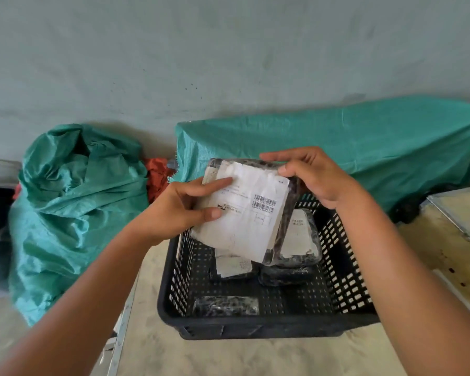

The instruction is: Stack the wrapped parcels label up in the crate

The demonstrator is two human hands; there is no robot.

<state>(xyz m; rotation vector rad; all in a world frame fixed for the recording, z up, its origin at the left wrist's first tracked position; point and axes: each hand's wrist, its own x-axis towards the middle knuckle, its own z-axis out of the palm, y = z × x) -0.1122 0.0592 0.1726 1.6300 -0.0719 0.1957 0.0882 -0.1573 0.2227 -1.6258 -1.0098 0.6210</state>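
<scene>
Both my hands hold one wrapped parcel (251, 210) above the black perforated crate (345, 283). The parcel is dark plastic with a creased white barcoded label facing me. My left hand (185, 207) grips its left edge, thumb on the label. Its top right corner is pinched by my right hand (310, 175). Inside the crate lie a parcel with a white label up (299, 240), another labelled parcel (232, 265) partly hidden under the held one, a dark parcel (282, 276) beneath, and a dark wrapped parcel (225, 305) by the near wall.
The crate stands on a pale table (228, 356). A crumpled green woven sack (73, 202) stands to the left on the floor. A green tarp (350, 147) covers something behind the crate. A wooden board with a metal edge (461, 213) lies at the right.
</scene>
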